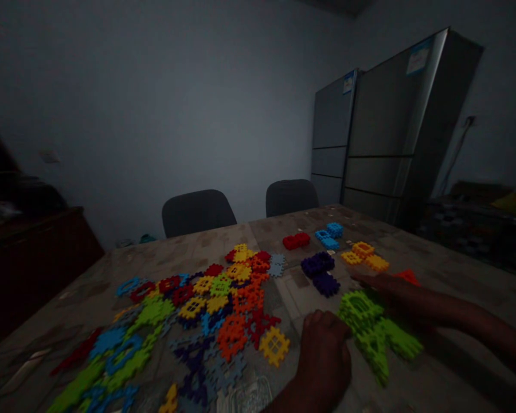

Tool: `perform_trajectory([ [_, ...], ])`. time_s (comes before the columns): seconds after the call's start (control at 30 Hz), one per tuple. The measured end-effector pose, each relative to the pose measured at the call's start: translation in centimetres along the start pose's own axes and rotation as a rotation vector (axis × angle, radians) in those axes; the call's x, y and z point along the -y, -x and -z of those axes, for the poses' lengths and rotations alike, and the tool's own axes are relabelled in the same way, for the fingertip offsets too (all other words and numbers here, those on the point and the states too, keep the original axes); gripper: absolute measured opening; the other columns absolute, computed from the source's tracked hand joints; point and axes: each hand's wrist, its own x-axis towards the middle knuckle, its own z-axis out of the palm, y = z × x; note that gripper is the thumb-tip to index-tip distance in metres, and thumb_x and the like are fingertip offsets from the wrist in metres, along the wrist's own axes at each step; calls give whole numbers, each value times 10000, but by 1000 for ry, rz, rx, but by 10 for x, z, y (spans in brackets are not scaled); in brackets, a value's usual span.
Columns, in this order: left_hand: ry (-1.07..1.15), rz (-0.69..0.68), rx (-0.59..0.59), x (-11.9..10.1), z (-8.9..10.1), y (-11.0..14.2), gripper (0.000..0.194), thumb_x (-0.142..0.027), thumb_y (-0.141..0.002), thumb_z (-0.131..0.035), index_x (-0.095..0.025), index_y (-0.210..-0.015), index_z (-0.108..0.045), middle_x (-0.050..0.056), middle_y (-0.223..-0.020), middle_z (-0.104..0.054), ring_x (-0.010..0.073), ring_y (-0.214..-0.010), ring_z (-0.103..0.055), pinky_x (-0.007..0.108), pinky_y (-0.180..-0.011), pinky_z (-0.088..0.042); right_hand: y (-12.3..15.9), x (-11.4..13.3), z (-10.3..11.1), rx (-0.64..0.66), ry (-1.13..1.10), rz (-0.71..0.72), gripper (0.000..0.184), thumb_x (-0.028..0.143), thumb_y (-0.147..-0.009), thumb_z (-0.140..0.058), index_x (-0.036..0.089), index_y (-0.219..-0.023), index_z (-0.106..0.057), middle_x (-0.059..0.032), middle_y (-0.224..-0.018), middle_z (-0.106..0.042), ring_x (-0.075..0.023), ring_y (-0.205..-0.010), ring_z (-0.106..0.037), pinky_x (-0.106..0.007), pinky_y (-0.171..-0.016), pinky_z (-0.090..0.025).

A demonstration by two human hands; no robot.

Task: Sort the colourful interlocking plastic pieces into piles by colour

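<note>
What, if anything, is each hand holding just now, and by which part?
No hold can be seen: the left hand is a closed fist beside the green interlocking plastic pieces, and the right hand stretches open above them.

A person's left hand (322,358) curls into a loose fist at lower centre of the frame, knuckles up, the left wrist (301,398) running off the bottom edge. The right hand (384,292) lies flat and open just above and to the right, its fingers (363,279) extended leftward, the right forearm (464,321) reaching in from the right edge.
</note>
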Motion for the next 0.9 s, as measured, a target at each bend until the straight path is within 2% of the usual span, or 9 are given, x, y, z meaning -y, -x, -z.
perform_trajectory([
  [0.17, 2, -8, -31, 0, -2, -1, 417, -27, -753, -540, -177, -1081, -749, 107, -1053, -751, 265, -1046, -653, 433, -1004, -498, 3, 10, 7, 30, -2, 22, 637, 331, -929, -522, 255, -1559, -581, -109, -1618, -545, -341, -1476, -523, -555, -1221, -387],
  [0.33, -16, -86, -14, 1, -5, 0, 442, -52, -778, -563, -189, -1162, -734, 115, -1098, -745, 276, -1054, -643, 448, -992, -500, 1, 42, 7, 78, -19, 86, 650, 364, -959, -540, 237, -1596, -532, -131, -1584, -584, -324, -1442, -570, -512, -1194, -443],
  [0.47, -26, -131, 13, 2, -8, 1, 459, -90, -763, -609, -179, -1196, -732, 136, -1142, -744, 298, -1085, -641, 478, -1014, -492, 0, 59, 9, 64, -10, 117, 642, 377, -961, -540, 194, -1575, -560, -188, -1531, -626, -366, -1403, -603, -551, -1168, -469],
  [0.6, -15, -110, -4, 2, -8, 1, 461, -83, -784, -587, -184, -1208, -737, 131, -1140, -747, 294, -1089, -643, 481, -1012, -490, 5, 64, 15, 105, -10, 104, 697, 371, -953, -574, 214, -1626, -486, -182, -1597, -561, -372, -1463, -538, -576, -1203, -416],
  [0.73, -8, -76, -24, 1, -6, 1, 462, -58, -784, -566, -182, -1191, -746, 125, -1117, -752, 285, -1078, -646, 469, -1018, -494, 3, 68, 16, 190, -45, 71, 852, 341, -864, -709, 256, -1660, -420, -148, -1675, -471, -378, -1540, -427, -583, -1249, -334],
  [0.9, -9, -35, -30, 1, -4, 1, 402, -50, -779, -554, -154, -1103, -769, 138, -1060, -759, 286, -1038, -661, 474, -1015, -504, -13, 65, 10, 253, -77, 36, 917, 365, -819, -756, 262, -1663, -414, -160, -1658, -491, -421, -1540, -408, -629, -1257, -294],
])
